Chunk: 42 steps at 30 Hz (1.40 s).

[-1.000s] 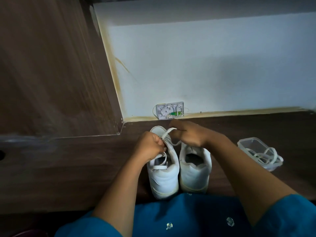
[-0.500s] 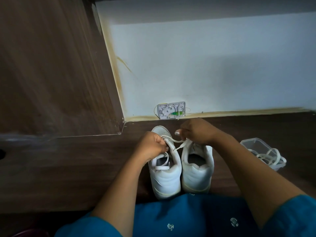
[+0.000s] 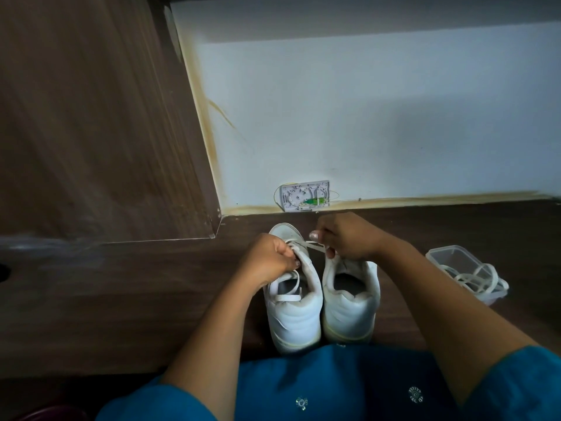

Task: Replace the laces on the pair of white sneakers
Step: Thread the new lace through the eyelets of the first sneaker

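As the head camera looks down, a dark wooden surface [image 3: 121, 299] fills the left and the foreground, and a white wall [image 3: 364, 117] rises behind it. A teal garment [image 3: 334, 387] runs along the bottom edge. Right in the middle stand the two white shoes, heels toward the person: the left sneaker [image 3: 294, 317] and the right sneaker [image 3: 349, 311], side by side and touching. Out to the right, well apart from them, sits a clear plastic container [image 3: 437, 253] with loose laces [image 3: 476, 281] spilling over its near rim.

Now the hands. The left hand [image 3: 270, 259] is over the left sneaker's throat, fingers curled tight on one end of the lace [image 3: 312, 247]. The right hand [image 3: 346, 235] is above the right sneaker's front, pinching the other end. The lace runs taut between them, with more of it looped across the left sneaker's opening. Small, at the foot of the wall: an open wall box [image 3: 304, 196] showing a green part.
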Motion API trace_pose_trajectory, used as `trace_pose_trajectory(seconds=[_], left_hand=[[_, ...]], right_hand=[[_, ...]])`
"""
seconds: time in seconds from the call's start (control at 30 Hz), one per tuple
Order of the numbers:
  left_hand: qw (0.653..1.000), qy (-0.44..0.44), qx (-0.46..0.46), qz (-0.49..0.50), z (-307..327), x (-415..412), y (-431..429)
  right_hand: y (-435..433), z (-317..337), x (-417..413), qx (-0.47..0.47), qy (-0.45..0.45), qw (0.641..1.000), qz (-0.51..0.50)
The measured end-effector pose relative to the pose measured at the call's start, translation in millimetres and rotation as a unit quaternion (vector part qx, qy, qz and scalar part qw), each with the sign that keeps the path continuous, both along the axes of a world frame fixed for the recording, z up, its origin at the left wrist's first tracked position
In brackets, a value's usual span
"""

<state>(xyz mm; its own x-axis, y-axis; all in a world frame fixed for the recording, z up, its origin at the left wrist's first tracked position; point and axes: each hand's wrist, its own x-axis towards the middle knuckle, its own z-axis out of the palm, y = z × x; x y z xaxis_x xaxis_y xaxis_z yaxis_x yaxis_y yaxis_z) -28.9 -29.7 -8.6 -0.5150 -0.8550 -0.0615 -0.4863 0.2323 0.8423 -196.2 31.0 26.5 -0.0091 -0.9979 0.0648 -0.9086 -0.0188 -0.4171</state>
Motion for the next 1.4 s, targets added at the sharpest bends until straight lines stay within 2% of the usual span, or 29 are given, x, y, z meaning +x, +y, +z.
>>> trace_pose_trajectory(seconds=[0.1,0.57,0.77,0.83,0.93,1.0,1.13,1.23,1.4], left_hand=[[1.000,0.001,-0.005,0.005,0.8,-0.6,1.0],[1.000,0.018,-0.011,-0.004,-2.5,-1.2,-0.5],[1.000,0.021,-0.013,-0.003,-3.4,-1.5,0.0],[1.000,0.025,-0.016,0.007,-3.5,-1.3,1.5],[0.999,0.030,-0.025,0.004,-5.4,-2.3,3.2],[0.999,0.027,-0.042,-0.007,-6.1,-3.2,3.7],[0.995,0.017,-0.099,0.010,-1.9,-5.1,5.1],[0.994,0.019,-0.110,0.021,3.7,-4.8,6.5],[0.988,-0.030,-0.150,-0.010,7.9,-4.2,8.5]], right_hand=[[0.3,-1.2,5.2,-0.001,-0.034,0.999,0.004],[-1.3,0.8,16.9,-0.017,0.069,0.995,0.066],[-5.9,0.4,22.9,-0.025,0.077,0.993,0.081],[-5.7,0.1,24.5,-0.022,0.063,0.995,0.075],[-2.8,-4.0,22.4,-0.033,-0.043,0.997,0.047],[-0.9,-5.7,20.6,-0.042,-0.069,0.996,0.036],[-3.8,-7.2,19.2,-0.028,0.013,0.998,0.055],[-3.8,-13.5,14.4,-0.016,0.074,0.997,0.019],[10.5,-1.5,14.8,-0.042,-0.022,0.999,0.009]])
